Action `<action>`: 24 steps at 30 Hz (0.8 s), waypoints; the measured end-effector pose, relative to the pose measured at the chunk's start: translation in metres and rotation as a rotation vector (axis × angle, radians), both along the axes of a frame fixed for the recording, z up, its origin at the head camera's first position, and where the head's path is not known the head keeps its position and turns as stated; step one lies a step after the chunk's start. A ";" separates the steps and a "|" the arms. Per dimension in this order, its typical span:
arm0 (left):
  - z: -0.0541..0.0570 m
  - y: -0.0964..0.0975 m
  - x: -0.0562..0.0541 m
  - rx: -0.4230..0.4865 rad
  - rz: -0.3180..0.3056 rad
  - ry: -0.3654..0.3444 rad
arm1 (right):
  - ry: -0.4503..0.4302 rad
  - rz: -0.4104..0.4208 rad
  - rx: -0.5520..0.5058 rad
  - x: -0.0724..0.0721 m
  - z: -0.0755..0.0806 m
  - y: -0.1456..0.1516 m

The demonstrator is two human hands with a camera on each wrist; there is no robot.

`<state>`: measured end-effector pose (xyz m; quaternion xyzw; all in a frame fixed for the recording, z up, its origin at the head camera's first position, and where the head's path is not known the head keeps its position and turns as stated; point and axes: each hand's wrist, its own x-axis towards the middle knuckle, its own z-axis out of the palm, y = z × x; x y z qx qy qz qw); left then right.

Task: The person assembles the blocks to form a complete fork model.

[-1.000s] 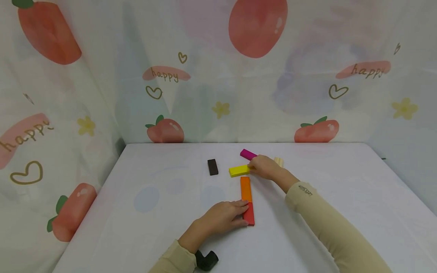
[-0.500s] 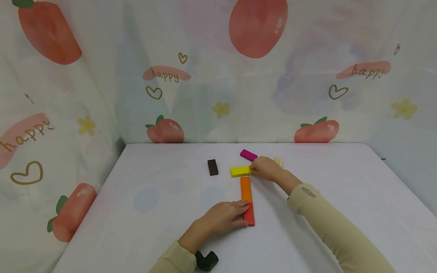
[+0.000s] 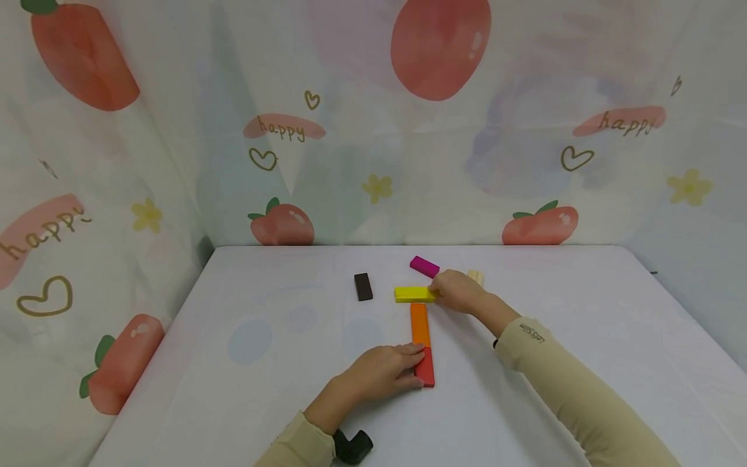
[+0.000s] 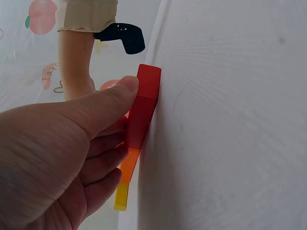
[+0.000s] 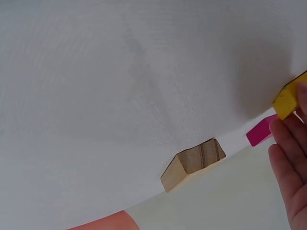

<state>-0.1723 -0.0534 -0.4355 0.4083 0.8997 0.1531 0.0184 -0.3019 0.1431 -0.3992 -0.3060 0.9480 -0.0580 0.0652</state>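
A red block (image 3: 426, 371) and an orange block (image 3: 419, 324) lie end to end on the white table. My left hand (image 3: 379, 371) holds the red block from its left side, fingertips over the joint with the orange one and thumb by the near end; the left wrist view shows this hand (image 4: 57, 158) close up. With its thumb and fingers, my right hand (image 3: 458, 290) grips the right end of a yellow block (image 3: 413, 294). That block lies crosswise at the far end of the orange one. Whether the two touch is hard to tell.
A magenta block (image 3: 424, 266) lies behind the yellow one. A dark brown block (image 3: 363, 287) is to the left. Partly behind my right hand sits a pale wooden-looking block (image 5: 201, 157) with dark stripes. A black device (image 3: 353, 447) sits at the left wrist.
My right hand has shifted slightly right and turned the yellow block, which was slanted and now lies nearly straight across the orange block's end. The left hand has stayed in place.
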 end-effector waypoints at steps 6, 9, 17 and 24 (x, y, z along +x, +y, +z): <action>0.000 -0.001 0.000 0.001 -0.002 0.005 | -0.001 -0.001 0.000 0.001 0.000 0.001; 0.001 -0.001 0.000 -0.001 0.000 0.000 | 0.001 0.000 -0.004 0.001 0.000 0.001; 0.002 -0.001 0.001 0.002 0.007 -0.025 | -0.008 0.014 -0.027 0.002 -0.001 0.003; 0.000 0.000 0.000 -0.002 0.011 -0.026 | -0.002 0.015 -0.023 0.004 -0.001 0.003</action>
